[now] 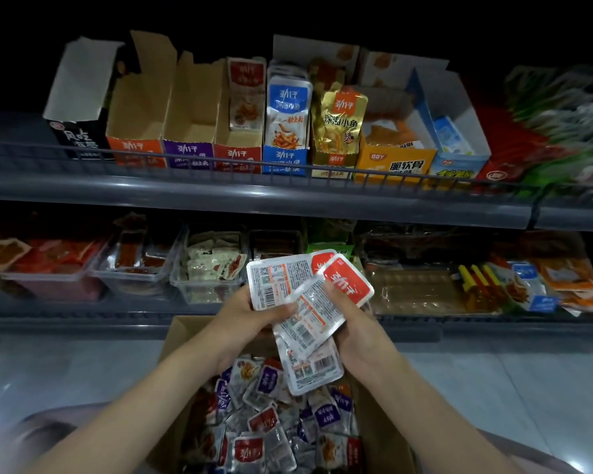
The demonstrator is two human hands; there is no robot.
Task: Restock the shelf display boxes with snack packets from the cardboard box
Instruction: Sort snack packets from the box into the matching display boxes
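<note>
Both my hands hold a fanned stack of red-and-white snack packets (308,302) above the cardboard box (178,331). My left hand (250,319) grips the stack from the left with the thumb on top. My right hand (351,323) grips it from the right. The cardboard box below holds several loose red and purple packets (271,422). On the upper shelf stands a row of display boxes: the orange (136,150) and purple (189,152) ones look empty, while the red one (237,155) holds a few packets at the back.
A wire rail (288,167) runs along the upper shelf front. Blue (285,159), gold (336,162) and yellow (396,162) display boxes hold stock. Clear plastic tubs (206,282) of snacks fill the lower shelf. Grey tiled floor (493,388) lies beside the box.
</note>
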